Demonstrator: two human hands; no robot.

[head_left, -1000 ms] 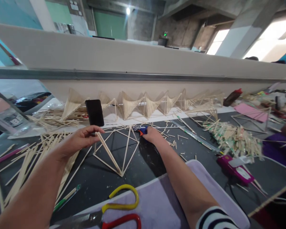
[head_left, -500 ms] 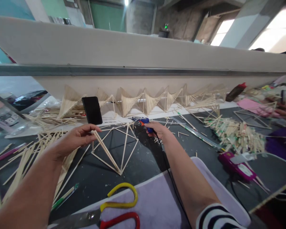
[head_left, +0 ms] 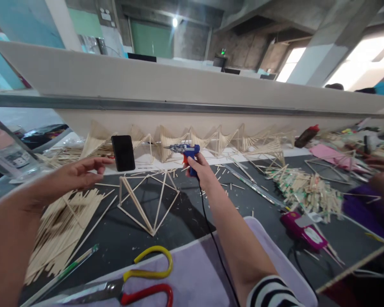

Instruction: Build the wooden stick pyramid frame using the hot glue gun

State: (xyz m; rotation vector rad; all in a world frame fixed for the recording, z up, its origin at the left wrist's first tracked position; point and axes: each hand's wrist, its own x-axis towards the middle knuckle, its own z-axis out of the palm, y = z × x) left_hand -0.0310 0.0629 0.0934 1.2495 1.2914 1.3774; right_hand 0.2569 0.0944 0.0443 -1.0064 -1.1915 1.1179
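Right hand: our right hand (head_left: 201, 169) is wrapped around the grip of the blue glue gun (head_left: 184, 150), held clear above the table, nozzle pointing toward 9 o'clock.
Glue gun cord: a black cord (head_left: 215, 243) runs from the gun back along our forearm toward 6 o'clock.
Left hand: our left hand (head_left: 78, 172) hangs loosely spread with nothing in it, fingers pointing toward 3 o'clock, just off the stick frame.
Stick frame: the triangular stick frame (head_left: 148, 199) stands on the dark table (head_left: 185, 217), between our two hands and at 6 o'clock from the gun.
Phone: a black phone (head_left: 123, 152) leans upright just at 3 o'clock of our left fingertips.
Loose sticks: a heap (head_left: 59, 226) lies under our left forearm.
Scissors: yellow-and-red scissors (head_left: 137, 283) lie at 6 o'clock.
Pink glue gun: it (head_left: 302, 230) rests at 4 o'clock.
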